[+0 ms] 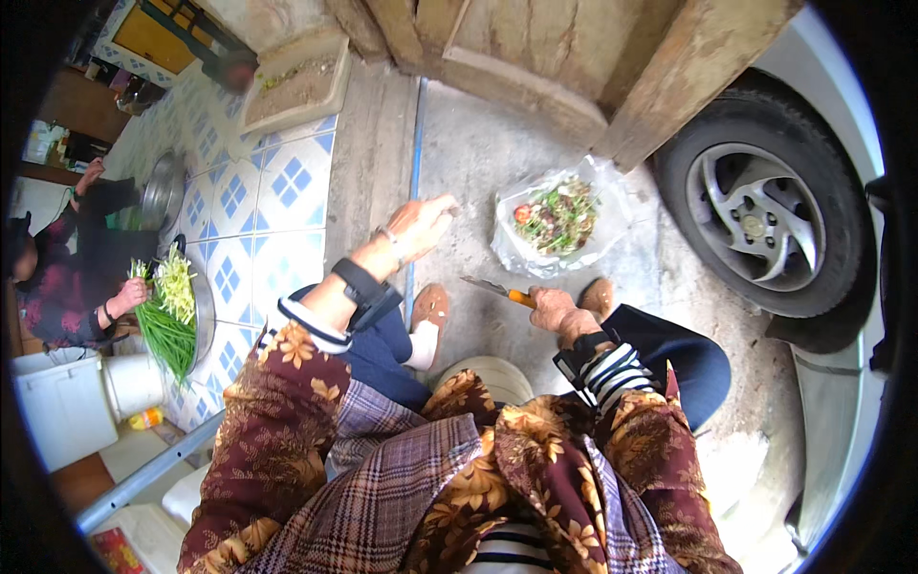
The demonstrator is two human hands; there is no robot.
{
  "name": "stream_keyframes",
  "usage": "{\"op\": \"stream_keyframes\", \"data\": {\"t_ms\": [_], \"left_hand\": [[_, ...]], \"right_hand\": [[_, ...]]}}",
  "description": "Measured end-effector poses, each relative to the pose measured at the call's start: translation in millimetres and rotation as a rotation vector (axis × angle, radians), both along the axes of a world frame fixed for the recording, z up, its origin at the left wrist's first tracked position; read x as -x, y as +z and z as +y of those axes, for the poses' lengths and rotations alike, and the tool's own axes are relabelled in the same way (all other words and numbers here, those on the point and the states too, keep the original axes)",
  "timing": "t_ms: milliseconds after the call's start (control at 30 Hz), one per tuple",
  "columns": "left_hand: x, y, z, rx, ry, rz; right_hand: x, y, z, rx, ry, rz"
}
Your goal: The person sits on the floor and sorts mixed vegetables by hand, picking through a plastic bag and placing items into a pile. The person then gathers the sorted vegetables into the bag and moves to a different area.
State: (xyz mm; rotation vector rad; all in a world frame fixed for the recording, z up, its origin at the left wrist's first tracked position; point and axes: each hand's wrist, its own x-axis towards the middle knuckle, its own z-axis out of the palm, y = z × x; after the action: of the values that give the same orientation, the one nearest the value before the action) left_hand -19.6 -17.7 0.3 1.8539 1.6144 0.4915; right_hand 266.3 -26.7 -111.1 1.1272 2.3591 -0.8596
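My right hand [556,313] grips a knife with an orange handle [521,297]; its worn blade [485,285] points left over the concrete floor. My left hand [418,228] reaches forward above the blue strip on the floor, fingers bunched together. Something small and dark may be at its fingertips, but I cannot tell. Ahead and to the right of both hands lies a clear plastic bag [505,247], spread wide. Vegetable scraps [563,215] fill its middle, green and brown, with one red piece at the left.
A car wheel [753,226] stands at the right. Ahead is a wooden door [531,50]; a shallow stone trough [337,79] sits left of it. On the left, a person's hand [131,294] holds greens over a metal basin [206,323]. A pale round lid or seat [495,377] is below me.
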Motion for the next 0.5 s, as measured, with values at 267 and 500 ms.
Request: {"op": "stream_keyframes", "data": {"t_ms": [267, 500], "left_hand": [[42.4, 103.7, -4.4, -0.641, 0.420, -0.103], [46.3, 62.2, -31.4, -0.482, 0.413, 0.163]], "right_hand": [[-35.3, 60.3, 12.6, -0.015, -0.200, -0.064], [-35.8, 33.1, -12.4, -0.037, -0.001, -0.157]]}}
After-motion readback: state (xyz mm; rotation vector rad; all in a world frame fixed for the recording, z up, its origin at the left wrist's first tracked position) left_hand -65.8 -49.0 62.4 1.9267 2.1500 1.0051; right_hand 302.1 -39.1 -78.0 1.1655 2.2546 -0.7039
